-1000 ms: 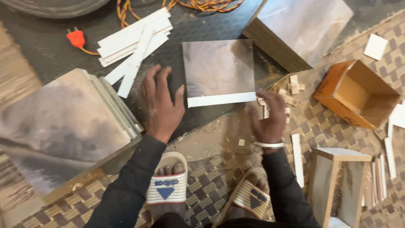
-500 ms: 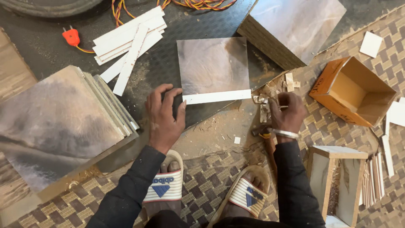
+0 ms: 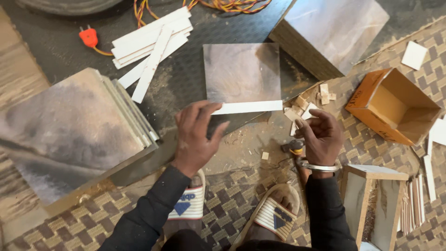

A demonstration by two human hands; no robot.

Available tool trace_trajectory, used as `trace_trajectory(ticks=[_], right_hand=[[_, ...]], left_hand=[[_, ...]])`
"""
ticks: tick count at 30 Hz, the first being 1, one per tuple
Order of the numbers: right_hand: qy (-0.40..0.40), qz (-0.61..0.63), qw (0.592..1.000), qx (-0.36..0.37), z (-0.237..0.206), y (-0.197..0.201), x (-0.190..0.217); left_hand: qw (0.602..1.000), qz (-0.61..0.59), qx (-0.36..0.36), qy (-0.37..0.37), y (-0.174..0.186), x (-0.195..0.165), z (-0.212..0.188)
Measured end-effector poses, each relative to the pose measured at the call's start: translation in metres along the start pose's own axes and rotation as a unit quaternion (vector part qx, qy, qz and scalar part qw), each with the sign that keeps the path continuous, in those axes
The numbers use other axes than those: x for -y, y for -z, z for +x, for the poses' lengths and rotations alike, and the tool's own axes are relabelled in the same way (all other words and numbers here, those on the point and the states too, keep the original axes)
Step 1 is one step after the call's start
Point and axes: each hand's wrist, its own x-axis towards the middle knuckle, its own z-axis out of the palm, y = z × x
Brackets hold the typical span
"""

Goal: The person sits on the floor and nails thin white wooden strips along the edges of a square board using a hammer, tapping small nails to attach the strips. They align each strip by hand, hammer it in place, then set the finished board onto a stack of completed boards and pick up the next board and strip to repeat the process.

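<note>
Far left, stack of laminated boards [image 3: 69,135] on the floor; loose white strips [image 3: 151,44] behind. Left hand [image 3: 195,137], grip open, fingers spread flat, pressing the near edge of the square panel [image 3: 241,72] where a white strip [image 3: 248,107] lies along it. Right hand [image 3: 320,135], grip loosely curled, holding nothing discernible, above small wood blocks [image 3: 302,104]. Step judged: steadying the strip against the panel; fixing it would call for exact edge alignment. Cardboard box [image 3: 395,107] at right

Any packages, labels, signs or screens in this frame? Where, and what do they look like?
Cardboard box: right of the right hand, lying on the woven mat, open, orange-brown, rectangular, dark print on its side.
No signs or screens visible.
</note>
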Motion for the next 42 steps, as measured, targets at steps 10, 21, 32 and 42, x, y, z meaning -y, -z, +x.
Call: trace_trajectory(ticks=[10,21,32,42], right_hand=[[0.099,-0.269,0.955,0.080,-0.014,-0.015,0.017],[-0.180,0.148,0.956,0.178,-0.027,-0.063,0.022],[0.181,-0.212,0.937,0.208,-0.009,-0.107,0.050],[0.313,-0.323,0.868,0.210,0.023,-0.124,0.032]], left_hand=[[1.000,-0.004,0.024,-0.020,0.002,-0.020,-0.005],[0.998,-0.027,0.058,-0.010,-0.028,-0.001,-0.035],[0.995,-0.017,-0.003,0.095,-0.010,0.017,-0.048],[0.984,0.029,-0.004,0.175,0.001,0.024,-0.034]])
